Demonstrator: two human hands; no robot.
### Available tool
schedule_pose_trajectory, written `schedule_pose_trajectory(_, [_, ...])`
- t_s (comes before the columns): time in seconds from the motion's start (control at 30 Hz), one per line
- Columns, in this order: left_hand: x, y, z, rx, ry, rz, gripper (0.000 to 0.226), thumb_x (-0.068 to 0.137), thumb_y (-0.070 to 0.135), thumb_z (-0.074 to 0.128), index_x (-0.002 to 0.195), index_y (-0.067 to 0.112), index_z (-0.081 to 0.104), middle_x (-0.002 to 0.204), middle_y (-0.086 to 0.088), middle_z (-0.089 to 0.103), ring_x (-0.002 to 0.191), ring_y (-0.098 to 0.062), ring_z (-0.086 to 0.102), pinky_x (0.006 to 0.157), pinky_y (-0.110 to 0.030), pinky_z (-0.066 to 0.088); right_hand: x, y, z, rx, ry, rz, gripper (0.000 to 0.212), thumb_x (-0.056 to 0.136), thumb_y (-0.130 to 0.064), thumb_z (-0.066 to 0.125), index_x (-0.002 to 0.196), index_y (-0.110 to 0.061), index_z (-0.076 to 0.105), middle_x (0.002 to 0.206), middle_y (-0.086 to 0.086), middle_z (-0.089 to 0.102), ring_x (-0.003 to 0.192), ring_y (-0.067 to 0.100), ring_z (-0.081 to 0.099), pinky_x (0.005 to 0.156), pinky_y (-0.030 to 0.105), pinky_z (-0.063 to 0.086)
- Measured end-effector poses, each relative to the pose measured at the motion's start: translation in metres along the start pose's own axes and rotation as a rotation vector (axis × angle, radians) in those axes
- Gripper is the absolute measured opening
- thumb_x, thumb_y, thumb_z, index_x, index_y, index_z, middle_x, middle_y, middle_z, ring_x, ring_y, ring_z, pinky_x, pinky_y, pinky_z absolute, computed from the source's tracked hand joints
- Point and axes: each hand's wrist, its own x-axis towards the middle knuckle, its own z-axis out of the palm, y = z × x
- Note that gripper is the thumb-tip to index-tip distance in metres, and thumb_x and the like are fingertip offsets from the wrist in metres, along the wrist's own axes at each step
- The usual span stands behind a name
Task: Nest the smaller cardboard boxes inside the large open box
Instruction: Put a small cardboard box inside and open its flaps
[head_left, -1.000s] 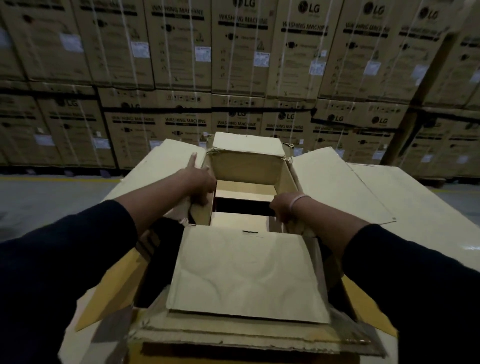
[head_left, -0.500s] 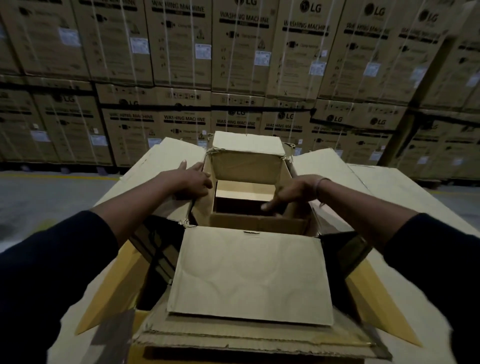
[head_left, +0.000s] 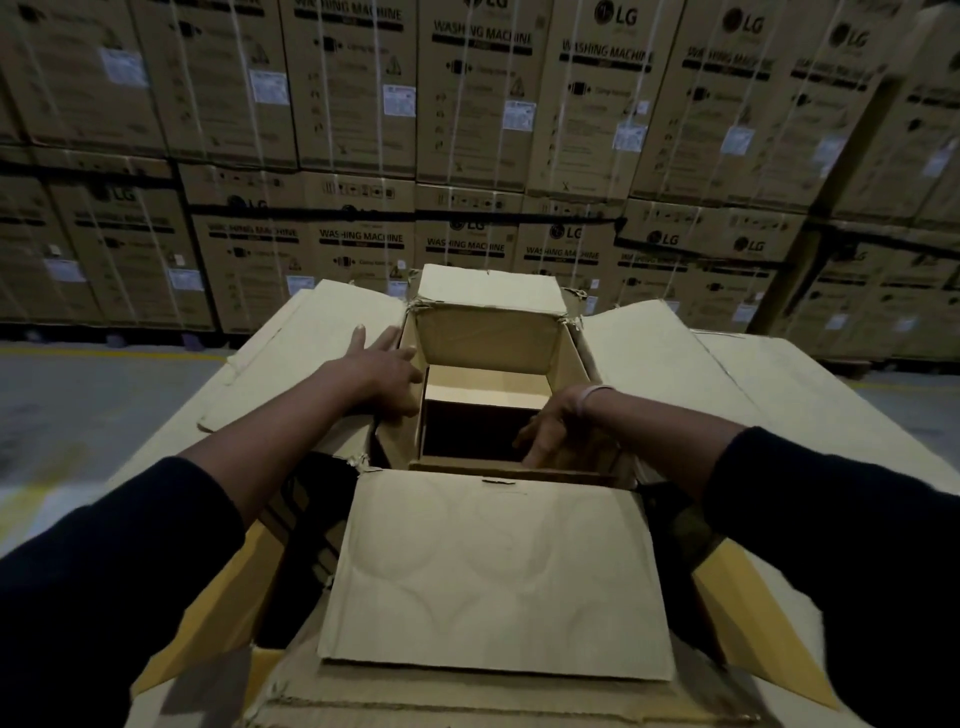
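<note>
- The right hand (head_left: 553, 434) reaches down inside the smaller cardboard box (head_left: 485, 415), its fingers loosely spread and pointing down and inward against the box's right wall; whether they press that wall or pinch its edge I cannot tell. A pale wristband (head_left: 592, 397) sits just above it.
- The left hand (head_left: 382, 371) lies flat, fingers straight and holding nothing, on the left side flap (head_left: 332, 343), its fingertips touching the smaller box's left wall.
- The smaller box sits between the two hands, mouth up, already lowered into the large open box (head_left: 234, 613); its dark hollow opens just left of the right hand.
- Its far flap (head_left: 488, 291) stands up beyond both hands; its near flap (head_left: 493, 577) folds back toward the person, below both wrists.
- Judged from this, the right hand is nearer the work and the next push is straight down, the left steadying.
- Both forearms stretch forward, dark sleeves (head_left: 104, 582) pushed back.
- Stacked washing-machine cartons (head_left: 467, 104) stand well beyond.
</note>
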Motion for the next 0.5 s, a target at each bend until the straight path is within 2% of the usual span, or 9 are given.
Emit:
schedule_pose_trajectory(0.07, [-0.001,-0.001,0.002,0.000,0.017,-0.001,0.068,0.093,0.056,0.050,0.157,0.038,0.037,0.174,0.000,0.004,0.158,-0.030,-0.017,0.119,-0.071,-0.008,0.017,0.000,-0.003,0.110,0.027,0.031,0.068,0.100,-0.032,0.067,0.161,-0.026,0.038,0.168,0.007,0.033,0.152,0.035,0.035,0.120,0.046,0.036])
schedule_pose_trajectory(0.1, [-0.002,-0.002,0.004,0.005,0.027,-0.003,0.068,0.093,0.055,0.049,0.158,0.037,0.035,0.174,-0.001,0.003,0.158,-0.031,-0.017,0.120,-0.071,-0.008,0.026,-0.001,-0.005,0.067,0.122,0.048,0.065,0.104,-0.030,0.060,0.163,-0.023,0.034,0.169,0.007,0.029,0.153,0.034,0.032,0.120,0.046,0.033])
schedule_pose_trajectory(0.17, [-0.003,-0.004,0.006,0.002,0.044,-0.002,0.072,0.093,0.054,0.049,0.160,0.036,0.030,0.174,-0.003,-0.001,0.158,-0.031,-0.016,0.120,-0.071,-0.008,0.042,-0.005,-0.007,-0.104,0.330,0.047,0.068,0.111,-0.038,0.044,0.168,-0.021,0.012,0.174,0.012,0.002,0.159,0.039,0.013,0.124,0.052,0.020])
schedule_pose_trajectory(0.2, [-0.004,-0.004,0.007,-0.005,0.051,0.000,0.074,0.094,0.054,0.050,0.162,0.035,0.026,0.174,-0.004,-0.004,0.158,-0.031,-0.017,0.120,-0.070,-0.008,0.047,-0.009,-0.009,-0.155,0.379,0.024,0.074,0.111,-0.039,0.044,0.168,-0.021,0.001,0.173,0.013,-0.013,0.159,0.044,0.000,0.125,0.057,0.013])
schedule_pose_trajectory(0.27, [-0.004,-0.003,0.007,-0.013,0.059,0.002,0.080,0.094,0.056,0.052,0.164,0.035,0.019,0.173,-0.006,-0.009,0.158,-0.031,-0.018,0.121,-0.068,-0.009,0.052,-0.013,-0.015,-0.157,0.435,0.013,0.089,0.107,-0.032,0.055,0.166,-0.020,-0.011,0.168,0.013,-0.030,0.155,0.051,-0.014,0.125,0.063,0.007])
schedule_pose_trajectory(0.4, [-0.003,0.000,0.005,-0.009,0.058,-0.014,0.092,0.090,0.072,0.052,0.164,0.035,0.013,0.173,-0.007,-0.013,0.158,-0.030,-0.019,0.122,-0.066,-0.009,0.061,-0.003,-0.034,-0.093,0.516,0.013,0.093,0.106,-0.016,0.056,0.165,-0.018,-0.016,0.165,0.012,-0.037,0.154,0.046,-0.022,0.125,0.064,0.005])
schedule_pose_trajectory(0.5, [-0.002,0.001,0.007,0.031,0.045,-0.015,0.093,0.088,0.068,0.059,0.164,0.035,0.017,0.173,-0.007,-0.011,0.158,-0.031,-0.019,0.123,-0.067,-0.007,0.069,0.000,-0.042,-0.010,0.518,0.009,0.123,0.092,-0.029,0.078,0.163,-0.021,-0.023,0.163,0.008,-0.042,0.156,0.044,-0.017,0.126,0.062,0.008])
